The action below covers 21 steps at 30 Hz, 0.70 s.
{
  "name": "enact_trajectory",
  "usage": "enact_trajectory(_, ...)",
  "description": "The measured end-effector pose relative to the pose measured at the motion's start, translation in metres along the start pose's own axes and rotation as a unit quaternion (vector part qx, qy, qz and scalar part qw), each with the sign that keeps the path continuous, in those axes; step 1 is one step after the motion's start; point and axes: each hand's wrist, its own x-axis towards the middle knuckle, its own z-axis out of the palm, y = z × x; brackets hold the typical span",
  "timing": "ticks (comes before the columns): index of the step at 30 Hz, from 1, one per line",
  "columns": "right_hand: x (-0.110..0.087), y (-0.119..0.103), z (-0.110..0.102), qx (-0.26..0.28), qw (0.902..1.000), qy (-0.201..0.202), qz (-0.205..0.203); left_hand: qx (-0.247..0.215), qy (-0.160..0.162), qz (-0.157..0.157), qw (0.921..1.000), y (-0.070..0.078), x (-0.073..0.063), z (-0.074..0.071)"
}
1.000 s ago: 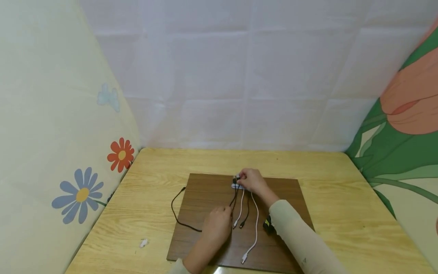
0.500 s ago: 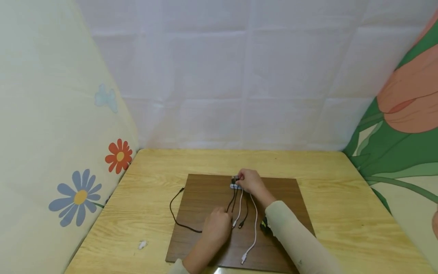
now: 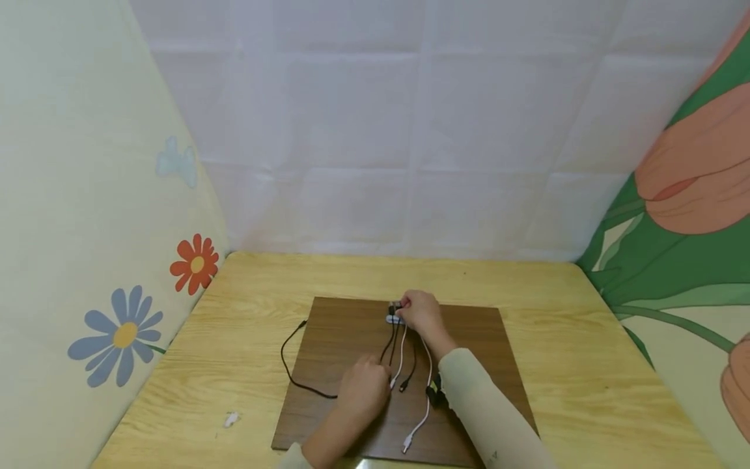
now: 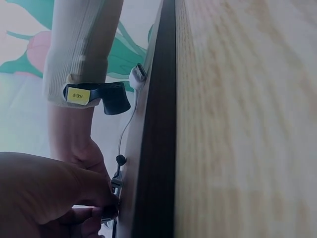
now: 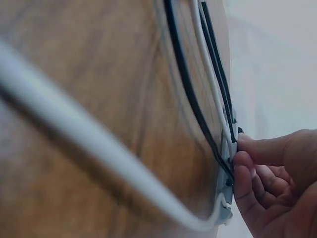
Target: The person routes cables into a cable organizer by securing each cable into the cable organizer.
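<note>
Near the far edge of the brown board [image 3: 334, 326] sits a pale cable holder [image 3: 391, 319] with black and white cables running through it. My right hand [image 3: 423, 316] is at this holder, thumb and index finger pinching a black cable [image 5: 233, 130] at its slot in the right wrist view. Lower on the board, my left hand [image 3: 364, 389] grips a black cable's dark plug [image 4: 109, 213] with thumb and fingers. A white cable [image 3: 430, 371] with a white plug [image 3: 407, 444] and a short black cable end [image 3: 404, 386] lie toward me.
One black cable [image 3: 287, 365] loops off the board's left side onto the wooden table [image 3: 205, 365]. A small white scrap [image 3: 231, 419] lies further left. Beside my right sleeve [image 3: 480, 397] hangs a black strap piece with a yellow label [image 4: 78, 95].
The whole head view has shifted slightly, so the board appears further left. Both hands keep nearly the same places, the right at the holder and the left on its cable.
</note>
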Motion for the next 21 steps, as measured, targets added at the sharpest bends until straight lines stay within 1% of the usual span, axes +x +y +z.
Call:
enact_trajectory(4,-0.002,0.003,0.000,0.004,1.0000,-0.003,-0.008,0.005,-0.008,-0.006,0.9999,0.003,-0.002,-0.001)
enact_trajectory(8,0.000,0.006,-0.004,-0.004,0.9997,-0.023,-0.006,-0.001,-0.018,-0.016,0.9997,0.008,-0.001,-0.002)
enact_trajectory(11,0.001,0.008,-0.007,-0.019,0.9993,-0.031,0.001,-0.004,-0.013,-0.016,0.9998,0.012,0.000,-0.001)
enact_trajectory(15,0.000,0.006,-0.007,-0.025,0.9990,-0.029,0.022,-0.006,0.008,-0.007,0.9999,0.013,-0.001,0.002)
enact_trajectory(18,-0.001,0.002,-0.006,-0.017,0.9993,-0.017,0.027,-0.029,0.013,-0.020,0.9993,0.012,-0.002,0.002)
enact_trajectory(21,-0.001,0.000,-0.004,-0.005,0.9998,-0.005,0.020,-0.058,0.004,-0.040,0.9975,0.010,-0.002,-0.001)
